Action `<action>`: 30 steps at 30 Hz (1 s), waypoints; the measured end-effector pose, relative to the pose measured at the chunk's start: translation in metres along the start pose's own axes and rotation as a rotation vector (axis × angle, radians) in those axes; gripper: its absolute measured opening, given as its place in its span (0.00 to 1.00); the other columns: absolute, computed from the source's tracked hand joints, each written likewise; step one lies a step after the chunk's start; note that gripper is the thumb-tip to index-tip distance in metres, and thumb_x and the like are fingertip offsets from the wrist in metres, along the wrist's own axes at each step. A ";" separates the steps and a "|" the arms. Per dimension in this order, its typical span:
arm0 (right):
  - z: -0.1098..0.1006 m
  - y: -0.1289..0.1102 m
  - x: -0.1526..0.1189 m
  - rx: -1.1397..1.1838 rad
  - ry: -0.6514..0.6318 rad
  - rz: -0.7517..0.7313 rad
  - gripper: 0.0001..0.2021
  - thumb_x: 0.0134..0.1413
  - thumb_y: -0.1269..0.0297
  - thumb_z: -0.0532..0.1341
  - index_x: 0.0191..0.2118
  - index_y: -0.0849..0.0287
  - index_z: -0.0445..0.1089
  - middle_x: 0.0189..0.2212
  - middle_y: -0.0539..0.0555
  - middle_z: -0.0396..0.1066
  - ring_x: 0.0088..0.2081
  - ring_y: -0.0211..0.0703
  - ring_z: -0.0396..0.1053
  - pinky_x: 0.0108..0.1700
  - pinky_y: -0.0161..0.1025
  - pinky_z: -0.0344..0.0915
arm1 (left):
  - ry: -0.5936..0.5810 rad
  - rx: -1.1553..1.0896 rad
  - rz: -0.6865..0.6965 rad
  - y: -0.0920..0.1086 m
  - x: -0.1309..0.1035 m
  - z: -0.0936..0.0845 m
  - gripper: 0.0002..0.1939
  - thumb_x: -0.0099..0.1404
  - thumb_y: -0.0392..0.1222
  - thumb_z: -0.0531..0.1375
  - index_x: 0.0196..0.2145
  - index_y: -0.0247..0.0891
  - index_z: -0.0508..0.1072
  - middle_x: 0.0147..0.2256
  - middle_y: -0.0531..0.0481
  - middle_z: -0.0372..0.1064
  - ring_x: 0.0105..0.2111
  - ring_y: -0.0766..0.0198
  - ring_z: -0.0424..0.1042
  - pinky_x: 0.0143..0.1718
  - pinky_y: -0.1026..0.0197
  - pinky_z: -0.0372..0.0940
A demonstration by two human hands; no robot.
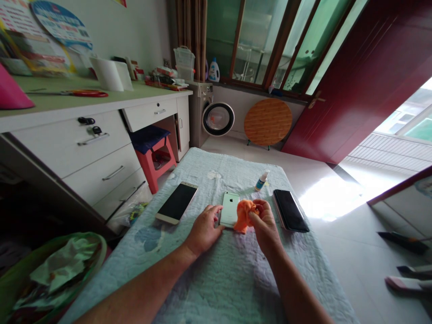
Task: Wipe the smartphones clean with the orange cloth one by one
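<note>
A pale smartphone (230,209) lies face down on the light blue quilted cover, its apple logo and rear camera showing. My left hand (205,228) grips it at the left side, with the fingers on the long edge and the thumb by the lower corner. Bunched in my right hand (264,222) is an orange cloth (243,217), which hangs at the phone's right edge. Left of my hands rests a gold-framed smartphone (177,202), screen up. A black smartphone (290,210) lies at the right. Behind my right hand stands a small spray bottle (261,181).
The quilted cover (209,279) drapes the surface under the phones. A desk (101,105) with drawers runs along the left, a red stool (155,155) beneath it. A waste bin (101,252) stands at lower left. Farther back are a washing machine (199,108) and a round wooden tabletop (268,121).
</note>
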State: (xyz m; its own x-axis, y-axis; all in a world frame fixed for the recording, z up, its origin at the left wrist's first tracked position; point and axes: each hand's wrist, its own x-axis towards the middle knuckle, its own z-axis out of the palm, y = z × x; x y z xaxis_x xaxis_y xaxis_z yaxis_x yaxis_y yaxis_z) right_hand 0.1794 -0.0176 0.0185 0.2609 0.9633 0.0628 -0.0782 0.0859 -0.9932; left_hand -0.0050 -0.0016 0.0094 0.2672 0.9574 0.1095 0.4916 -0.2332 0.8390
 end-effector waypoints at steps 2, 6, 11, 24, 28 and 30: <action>0.000 0.003 0.002 -0.059 -0.008 -0.055 0.14 0.47 0.64 0.59 0.41 0.54 0.59 0.30 0.46 0.64 0.29 0.36 0.63 0.31 0.32 0.60 | -0.009 0.007 0.018 0.001 0.000 0.000 0.26 0.52 0.27 0.61 0.49 0.38 0.69 0.44 0.47 0.66 0.35 0.64 0.69 0.40 0.61 0.67; -0.002 0.012 0.006 -0.383 -0.035 -0.225 0.05 0.48 0.68 0.56 0.34 0.56 0.62 0.29 0.49 0.63 0.32 0.40 0.63 0.35 0.36 0.61 | -0.030 0.019 0.039 0.001 -0.001 0.001 0.25 0.52 0.28 0.62 0.49 0.38 0.69 0.46 0.46 0.66 0.38 0.62 0.70 0.42 0.60 0.68; -0.006 0.022 0.008 -0.821 -0.098 -0.368 0.08 0.43 0.75 0.52 0.29 0.57 0.65 0.32 0.52 0.64 0.36 0.42 0.61 0.39 0.37 0.58 | -0.015 0.030 0.052 -0.001 -0.001 0.002 0.24 0.53 0.28 0.62 0.49 0.38 0.69 0.46 0.46 0.66 0.36 0.63 0.71 0.40 0.61 0.69; -0.011 0.017 0.007 -0.849 -0.149 -0.332 0.07 0.49 0.73 0.55 0.29 0.59 0.69 0.31 0.52 0.67 0.34 0.41 0.64 0.38 0.36 0.60 | -0.028 0.127 0.143 -0.003 -0.001 0.003 0.22 0.53 0.28 0.60 0.47 0.38 0.69 0.45 0.47 0.67 0.43 0.59 0.69 0.47 0.57 0.66; -0.006 0.013 0.006 -0.744 -0.110 -0.392 0.08 0.55 0.69 0.55 0.35 0.58 0.72 0.38 0.55 0.68 0.38 0.41 0.66 0.41 0.36 0.62 | -0.034 0.197 0.172 -0.001 -0.002 0.001 0.20 0.54 0.30 0.60 0.46 0.40 0.70 0.46 0.47 0.68 0.48 0.56 0.67 0.52 0.54 0.62; -0.001 0.013 0.004 -0.761 -0.146 -0.429 0.09 0.57 0.67 0.55 0.38 0.57 0.73 0.41 0.56 0.68 0.41 0.43 0.66 0.45 0.38 0.62 | -0.037 0.227 0.187 -0.001 -0.002 0.001 0.18 0.56 0.32 0.60 0.46 0.39 0.70 0.48 0.46 0.68 0.49 0.55 0.66 0.54 0.53 0.61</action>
State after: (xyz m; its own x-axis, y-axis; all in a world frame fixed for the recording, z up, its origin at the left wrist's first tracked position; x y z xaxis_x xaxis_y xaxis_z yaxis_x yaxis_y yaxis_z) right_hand 0.1802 -0.0126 0.0062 -0.0087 0.9144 0.4046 0.6731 0.3046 -0.6739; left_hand -0.0056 -0.0035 0.0077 0.3990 0.8881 0.2281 0.6026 -0.4414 0.6648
